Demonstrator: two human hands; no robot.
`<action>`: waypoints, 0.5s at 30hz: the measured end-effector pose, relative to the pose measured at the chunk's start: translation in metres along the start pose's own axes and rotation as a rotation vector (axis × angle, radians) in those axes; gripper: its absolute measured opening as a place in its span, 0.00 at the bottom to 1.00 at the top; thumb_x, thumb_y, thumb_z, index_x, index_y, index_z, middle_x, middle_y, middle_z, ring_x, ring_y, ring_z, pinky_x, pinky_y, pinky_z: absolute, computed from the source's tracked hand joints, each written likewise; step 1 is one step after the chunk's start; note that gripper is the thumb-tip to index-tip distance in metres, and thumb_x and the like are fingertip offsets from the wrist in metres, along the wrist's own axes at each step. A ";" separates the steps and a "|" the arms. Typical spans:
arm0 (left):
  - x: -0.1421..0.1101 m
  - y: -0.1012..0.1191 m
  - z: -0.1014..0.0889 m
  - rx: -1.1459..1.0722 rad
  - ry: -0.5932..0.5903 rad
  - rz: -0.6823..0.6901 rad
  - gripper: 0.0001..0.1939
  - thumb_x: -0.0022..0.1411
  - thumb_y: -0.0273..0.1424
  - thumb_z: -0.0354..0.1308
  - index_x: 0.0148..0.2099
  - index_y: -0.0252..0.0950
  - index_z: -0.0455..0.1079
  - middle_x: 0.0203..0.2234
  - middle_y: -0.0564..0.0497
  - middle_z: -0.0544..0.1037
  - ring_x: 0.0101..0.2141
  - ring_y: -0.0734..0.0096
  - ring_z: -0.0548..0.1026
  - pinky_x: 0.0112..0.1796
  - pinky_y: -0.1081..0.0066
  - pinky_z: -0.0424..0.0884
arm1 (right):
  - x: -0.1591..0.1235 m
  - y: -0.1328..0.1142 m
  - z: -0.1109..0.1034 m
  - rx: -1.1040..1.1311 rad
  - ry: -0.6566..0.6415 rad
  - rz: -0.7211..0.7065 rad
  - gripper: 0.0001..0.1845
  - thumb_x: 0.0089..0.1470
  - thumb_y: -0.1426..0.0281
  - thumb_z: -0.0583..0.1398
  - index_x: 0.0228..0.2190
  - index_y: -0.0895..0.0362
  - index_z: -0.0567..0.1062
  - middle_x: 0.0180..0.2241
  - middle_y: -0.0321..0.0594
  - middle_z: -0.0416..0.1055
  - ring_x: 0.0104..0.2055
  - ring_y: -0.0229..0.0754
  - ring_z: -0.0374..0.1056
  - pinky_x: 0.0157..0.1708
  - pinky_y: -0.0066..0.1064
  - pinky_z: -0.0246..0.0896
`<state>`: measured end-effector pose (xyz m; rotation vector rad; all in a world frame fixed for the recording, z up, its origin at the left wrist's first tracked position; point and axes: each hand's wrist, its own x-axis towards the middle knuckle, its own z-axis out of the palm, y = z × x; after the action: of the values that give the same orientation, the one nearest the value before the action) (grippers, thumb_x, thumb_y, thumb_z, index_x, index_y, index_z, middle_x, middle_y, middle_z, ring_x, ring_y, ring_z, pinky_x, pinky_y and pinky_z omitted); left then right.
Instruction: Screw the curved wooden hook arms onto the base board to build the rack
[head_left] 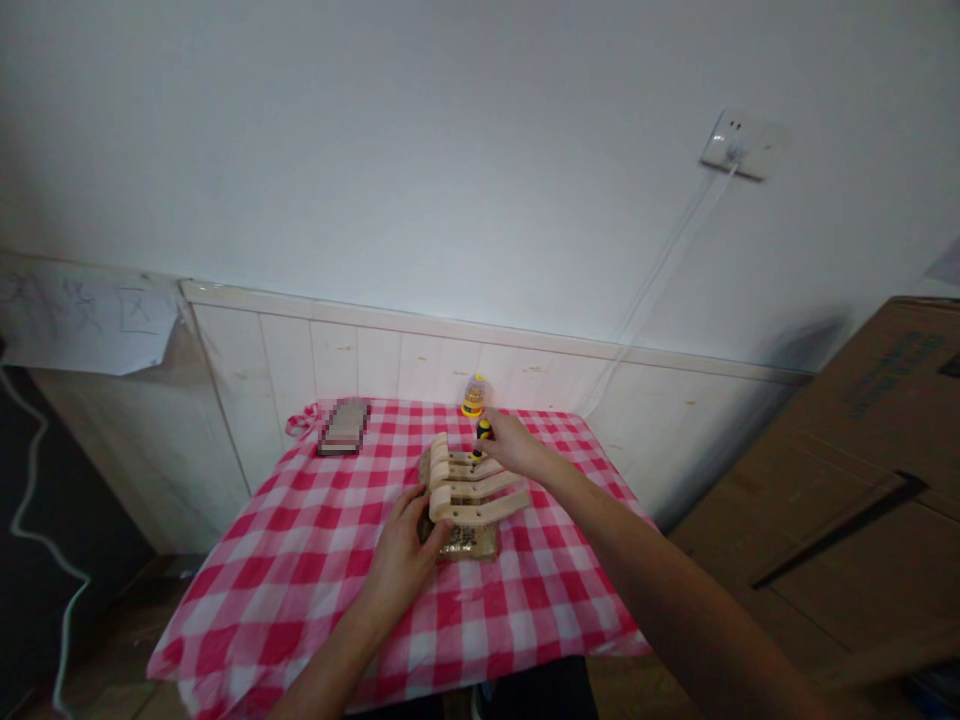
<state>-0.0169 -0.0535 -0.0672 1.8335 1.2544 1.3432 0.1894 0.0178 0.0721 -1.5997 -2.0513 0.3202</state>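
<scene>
Wooden and pale, a little rack [465, 490] with curved arms sits in the middle of the frame, on a table [300, 560] covered in a red and white checked cloth. It lies on top of a brown packet [471, 541] with dark writing on it (too blurry to read).

At the lower middle of the frame, the left hand [401, 555] presses on the near left side of the rack. Its fingers are spread a bit and lie on the wood, most likely so the rack will not slide or wobble.

Just right of the middle, the right hand [510, 445] reaches in. Its fingers are closed around a small screwdriver [482, 437] with a yellow and black handle. The tool stands nearly upright with its tip down on the top of the rack, probably so it can push straight down into the wood.

A small yellow pot [473, 396] stands at the far edge of the table, close to the right hand, so it is easy to reach. A flat dark thing [344, 425] lies at the far left of the table, blurred out. A white cable [660, 270] hangs from a wall socket [739, 145] in the upper right. A big brown cardboard box [840, 480] stands at the right.
</scene>
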 end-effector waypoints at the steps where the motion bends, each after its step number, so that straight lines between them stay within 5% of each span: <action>1: 0.001 0.001 -0.001 -0.023 0.003 -0.022 0.19 0.61 0.41 0.62 0.49 0.34 0.80 0.54 0.36 0.79 0.56 0.45 0.76 0.57 0.45 0.71 | -0.001 0.000 -0.004 0.027 0.038 0.014 0.09 0.52 0.73 0.67 0.37 0.57 0.75 0.31 0.37 0.75 0.33 0.42 0.70 0.34 0.31 0.62; 6: 0.017 0.018 -0.014 -0.187 -0.004 -0.175 0.21 0.57 0.44 0.64 0.46 0.36 0.82 0.49 0.40 0.83 0.50 0.48 0.80 0.54 0.52 0.74 | -0.011 0.017 -0.044 0.183 0.308 0.121 0.11 0.58 0.64 0.61 0.42 0.55 0.72 0.36 0.38 0.75 0.38 0.44 0.71 0.37 0.34 0.65; 9: 0.032 0.031 -0.024 -0.442 -0.034 -0.379 0.23 0.53 0.45 0.67 0.45 0.34 0.82 0.39 0.42 0.86 0.40 0.51 0.83 0.42 0.60 0.77 | -0.030 0.032 -0.057 0.281 0.415 0.212 0.13 0.60 0.60 0.57 0.43 0.55 0.69 0.35 0.38 0.72 0.36 0.45 0.71 0.34 0.35 0.67; 15: 0.047 0.041 -0.038 -0.642 0.068 -0.534 0.21 0.45 0.44 0.73 0.34 0.32 0.81 0.28 0.46 0.85 0.29 0.63 0.80 0.32 0.69 0.74 | -0.080 0.024 -0.016 0.570 0.211 0.314 0.11 0.55 0.63 0.61 0.38 0.55 0.70 0.26 0.34 0.71 0.23 0.42 0.70 0.22 0.33 0.68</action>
<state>-0.0340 -0.0319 0.0007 0.9393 1.0668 1.2966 0.2319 -0.0534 0.0543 -1.5022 -1.3795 0.7388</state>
